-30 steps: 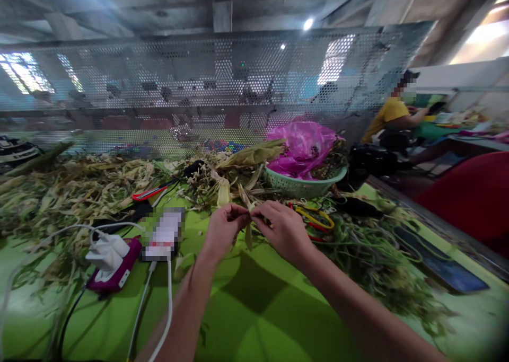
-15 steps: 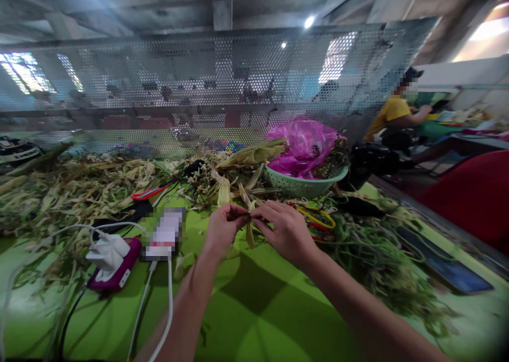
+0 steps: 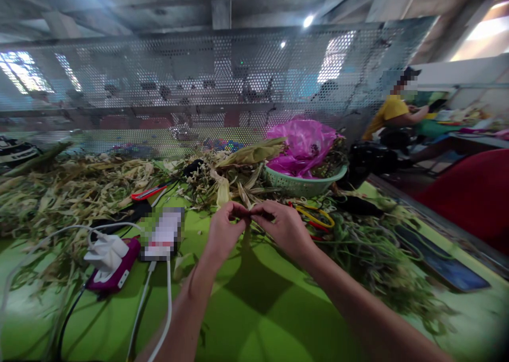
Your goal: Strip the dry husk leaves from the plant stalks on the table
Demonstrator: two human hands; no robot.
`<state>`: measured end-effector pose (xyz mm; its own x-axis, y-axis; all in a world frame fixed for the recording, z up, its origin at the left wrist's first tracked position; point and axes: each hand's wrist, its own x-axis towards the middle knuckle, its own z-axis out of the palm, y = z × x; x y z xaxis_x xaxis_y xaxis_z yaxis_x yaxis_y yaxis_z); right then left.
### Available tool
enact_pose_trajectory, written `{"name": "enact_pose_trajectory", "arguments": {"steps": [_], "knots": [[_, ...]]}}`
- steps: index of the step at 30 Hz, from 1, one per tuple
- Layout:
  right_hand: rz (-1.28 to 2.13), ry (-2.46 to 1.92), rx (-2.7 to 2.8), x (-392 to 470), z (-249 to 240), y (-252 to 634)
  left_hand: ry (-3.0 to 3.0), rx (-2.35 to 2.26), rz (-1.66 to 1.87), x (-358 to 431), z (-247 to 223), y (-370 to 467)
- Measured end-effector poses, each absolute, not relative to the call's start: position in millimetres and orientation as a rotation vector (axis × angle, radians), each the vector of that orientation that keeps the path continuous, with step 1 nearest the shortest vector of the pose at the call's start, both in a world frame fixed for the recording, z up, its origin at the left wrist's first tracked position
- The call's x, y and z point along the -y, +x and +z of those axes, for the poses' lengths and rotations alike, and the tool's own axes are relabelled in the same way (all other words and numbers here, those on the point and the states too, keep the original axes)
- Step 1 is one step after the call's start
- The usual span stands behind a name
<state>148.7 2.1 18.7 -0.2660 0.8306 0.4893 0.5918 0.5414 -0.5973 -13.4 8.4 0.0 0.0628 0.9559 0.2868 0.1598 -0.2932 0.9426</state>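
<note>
We can read no text, label, brand or number anywhere. On the left, the phone (image 3: 162, 234) has its screen blurred into blocks, a red band showing toward its near end; any markings on the purple power strip (image 3: 129, 257) beside it are too small for us.

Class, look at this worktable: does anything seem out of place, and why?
At left, the purple power strip with white plugs sits beside dry-looking plant strips, an odd pairing, perhaps a hazard. A white cable overlaps the left forearm, where it might snag.
</note>
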Motion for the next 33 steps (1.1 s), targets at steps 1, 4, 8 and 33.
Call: {"name": "enact_pose_trajectory", "arguments": {"steps": [1,4,8,33], "knots": [[0.353,-1.163,1.979,-1.9,18.2,148.6,1.613,-1.156,1.317,-8.0,0.0,-13.3],[0.238,-1.187,2.033,-1.0,16.6,148.7,1.688,-1.216,1.319,-7.3,-0.8,-13.0],[0.050,-1.225,2.104,0.1,14.7,149.0,1.673,-1.225,1.316,-8.9,-3.6,-13.1],[0.057,-1.142,2.072,2.3,18.2,147.3,1.164,-0.941,1.282,-16.2,-9.3,-14.6]]}}
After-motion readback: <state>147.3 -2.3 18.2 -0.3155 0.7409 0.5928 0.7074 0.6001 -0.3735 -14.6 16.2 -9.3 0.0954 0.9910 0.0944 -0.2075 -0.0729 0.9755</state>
